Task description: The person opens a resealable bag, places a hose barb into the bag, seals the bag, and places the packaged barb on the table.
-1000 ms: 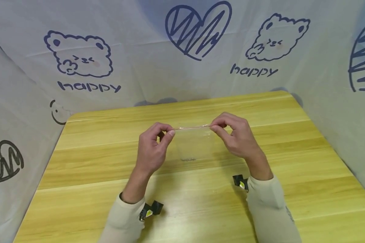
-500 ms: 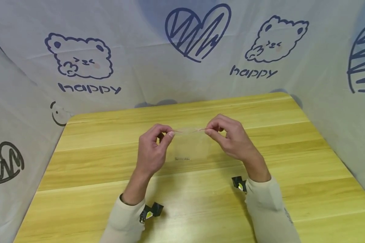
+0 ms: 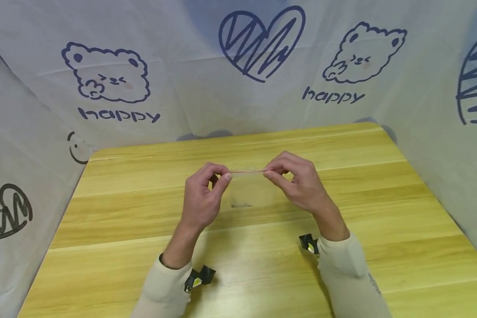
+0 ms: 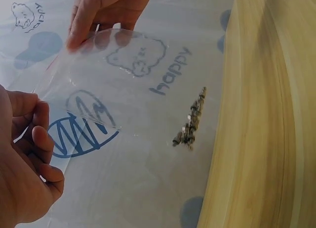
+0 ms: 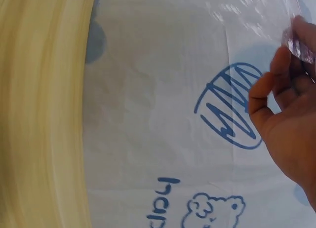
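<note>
A clear plastic zip bag (image 3: 248, 190) with a thin reddish line along its top edge hangs between the two hands, above the table. Small metal pieces that look like screws (image 4: 190, 122) lie gathered along the bag's bottom in the left wrist view. My left hand (image 3: 202, 194) pinches the top left corner between thumb and forefinger. At the opposite top corner my right hand (image 3: 296, 181) pinches the edge the same way. The reddish line runs straight from one hand to the other. In the right wrist view, crinkled plastic (image 5: 298, 48) shows at the right fingertips.
Below the hands is a wood-grain table (image 3: 123, 212). A white cloth (image 3: 183, 66) with drawn bears, hearts and lettering stands behind it and along both sides. Small black wrist cameras (image 3: 200, 276) are strapped at the sleeves.
The right hand has moved a little left, closer to the left hand. The reddish edge bent and parted in the middle half a second ago; now it is one straight line.
</note>
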`<state>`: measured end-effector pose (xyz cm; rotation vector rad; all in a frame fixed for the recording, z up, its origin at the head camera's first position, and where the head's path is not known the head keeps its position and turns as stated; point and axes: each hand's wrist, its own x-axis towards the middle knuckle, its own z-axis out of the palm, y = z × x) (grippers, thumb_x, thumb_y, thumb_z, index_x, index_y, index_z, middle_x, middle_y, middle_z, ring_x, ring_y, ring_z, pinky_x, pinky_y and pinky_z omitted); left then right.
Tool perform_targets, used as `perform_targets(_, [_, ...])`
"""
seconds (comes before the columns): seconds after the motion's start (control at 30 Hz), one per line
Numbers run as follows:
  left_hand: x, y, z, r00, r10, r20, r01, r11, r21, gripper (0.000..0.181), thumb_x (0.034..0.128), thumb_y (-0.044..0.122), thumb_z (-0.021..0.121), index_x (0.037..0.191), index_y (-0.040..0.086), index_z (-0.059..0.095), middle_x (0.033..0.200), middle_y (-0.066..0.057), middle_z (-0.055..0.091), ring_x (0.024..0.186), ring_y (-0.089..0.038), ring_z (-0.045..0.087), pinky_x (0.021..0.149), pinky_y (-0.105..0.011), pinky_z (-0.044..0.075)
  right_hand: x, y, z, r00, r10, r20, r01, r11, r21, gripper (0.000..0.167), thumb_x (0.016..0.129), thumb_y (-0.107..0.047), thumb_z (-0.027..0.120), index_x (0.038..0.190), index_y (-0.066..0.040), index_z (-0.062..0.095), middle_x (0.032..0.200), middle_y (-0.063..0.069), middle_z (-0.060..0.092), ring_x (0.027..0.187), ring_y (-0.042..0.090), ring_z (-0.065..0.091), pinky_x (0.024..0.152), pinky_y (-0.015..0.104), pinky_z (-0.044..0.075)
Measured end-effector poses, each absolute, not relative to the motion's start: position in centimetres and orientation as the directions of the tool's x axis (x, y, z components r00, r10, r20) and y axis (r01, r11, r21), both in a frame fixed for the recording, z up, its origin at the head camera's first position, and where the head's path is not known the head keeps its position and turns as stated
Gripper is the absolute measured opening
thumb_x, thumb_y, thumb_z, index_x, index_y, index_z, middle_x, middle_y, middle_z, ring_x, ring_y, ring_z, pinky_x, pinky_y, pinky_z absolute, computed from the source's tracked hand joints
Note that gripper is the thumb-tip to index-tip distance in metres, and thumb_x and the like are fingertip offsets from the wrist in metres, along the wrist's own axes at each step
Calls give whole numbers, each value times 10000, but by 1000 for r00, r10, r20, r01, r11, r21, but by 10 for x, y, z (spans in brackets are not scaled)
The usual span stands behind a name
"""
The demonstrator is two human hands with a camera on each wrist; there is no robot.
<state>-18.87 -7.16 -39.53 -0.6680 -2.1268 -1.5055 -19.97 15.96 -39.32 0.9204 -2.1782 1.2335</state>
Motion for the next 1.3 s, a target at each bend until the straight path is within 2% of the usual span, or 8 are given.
perform_targets(0.13, [-188, -69, -395, -785, 132, 605, 614, 287, 735, 101, 925, 88, 628, 857, 27, 671, 763, -79, 631, 636, -133, 473, 618, -236, 416, -200, 158, -394, -664, -304, 683, -741, 389, -548, 96, 846, 31, 685, 884, -57, 697, 837, 1, 652, 757, 86, 532, 696, 187, 450])
perform_targets(0.33, [-186, -68, -394, -787, 125, 604, 611, 289, 737, 108, 924, 101, 631, 857, 28, 674, 736, -72, 613, 624, -131, 467, 602, -228, 404, -198, 152, -391, -699, -294, 652, -710, 396, -583, 42, 864, -38, 697, 900, -59, 699, 853, 0, 652, 795, 89, 556, 722, 218, 476])
perform_targets(0.47, [-186, -67, -395, -795, 129, 593, 602, 283, 746, 111, 928, 103, 627, 862, 28, 676, 721, -69, 601, 617, -149, 468, 591, -233, 400, -197, 149, -391, -704, -310, 638, -705, 412, -578, 28, 881, -31, 674, 888, -58, 667, 854, 3, 621, 799, 92, 533, 728, 227, 461])
perform_targets(0.93, [-185, -62, -397, -813, 135, 567, 580, 275, 767, 106, 927, 98, 627, 871, 25, 680, 730, -70, 613, 599, -145, 467, 561, -222, 392, -195, 143, -392, -659, -316, 683, -741, 428, -517, 76, 815, -38, 746, 876, -57, 703, 844, 15, 648, 809, 115, 591, 705, 296, 519])
perform_targets(1.13, [-184, -61, -396, -805, 149, 574, 591, 279, 757, 114, 931, 109, 626, 876, 26, 683, 735, -69, 617, 595, -129, 462, 556, -215, 387, -195, 141, -391, -634, -340, 694, -756, 461, -465, 73, 816, -48, 744, 869, -68, 698, 834, 11, 643, 793, 122, 582, 753, 316, 475])
perform_targets(1.3, [-184, -60, -397, -794, 150, 589, 605, 285, 743, 114, 930, 113, 628, 882, 29, 688, 747, -70, 620, 592, -124, 459, 553, -226, 385, -195, 139, -390, -620, -345, 705, -763, 477, -437, 61, 839, -130, 740, 865, -82, 713, 833, 0, 657, 794, 125, 586, 790, 338, 434])
